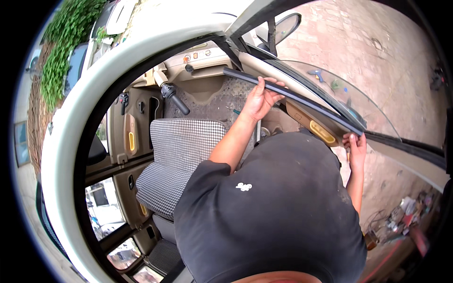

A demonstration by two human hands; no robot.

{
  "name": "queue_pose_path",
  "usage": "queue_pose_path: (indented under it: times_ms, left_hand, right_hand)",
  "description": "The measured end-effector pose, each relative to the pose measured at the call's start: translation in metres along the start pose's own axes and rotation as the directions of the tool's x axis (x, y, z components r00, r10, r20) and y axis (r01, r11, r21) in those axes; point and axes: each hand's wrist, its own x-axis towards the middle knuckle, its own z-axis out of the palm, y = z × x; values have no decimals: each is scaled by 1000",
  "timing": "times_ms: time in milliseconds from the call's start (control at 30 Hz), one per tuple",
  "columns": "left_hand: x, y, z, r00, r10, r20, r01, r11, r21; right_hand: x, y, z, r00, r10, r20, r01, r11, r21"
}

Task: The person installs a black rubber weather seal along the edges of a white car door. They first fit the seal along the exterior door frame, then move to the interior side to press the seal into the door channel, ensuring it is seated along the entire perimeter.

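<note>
A long, straight black trim strip (306, 101) lies slanting along the inner side of the vehicle door's window edge. My left hand (262, 98) grips it toward its far end, thumb and fingers closed about it. Its near right end is pinched between the thumb and fingers of my right hand (356, 144). Beside the strip, a partly raised window glass (373, 101) stands in the door. Below it is the beige door panel (295, 113) with a yellow-lined handle recess (322, 132). How closely the strip touches the door edge, I cannot tell.
Left of me is a houndstooth-checked seat (184, 146), with a handlebar grip (178, 104) ahead of it. The white door frame (59, 155) arches around on the left. Outside lie a blue-handled tool (319, 75) on the paving and a pile of clutter (406, 210) at the lower right.
</note>
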Motion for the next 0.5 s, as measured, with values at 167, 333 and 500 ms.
queue_pose_path:
  times_ms: [167, 333, 500]
  left_hand:
    - [13, -17, 2, 1000, -19, 10, 19, 997, -80]
    - [15, -24, 5, 999, -34, 12, 35, 995, -94]
    - [14, -28, 7, 998, -55, -14, 53, 994, -97]
  right_hand:
    - [-8, -6, -11, 1000, -15, 23, 9, 970, 245]
    - [-7, -7, -23, 996, 19, 89, -42, 965, 260]
    - [-8, -3, -30, 993, 25, 119, -46, 982, 182]
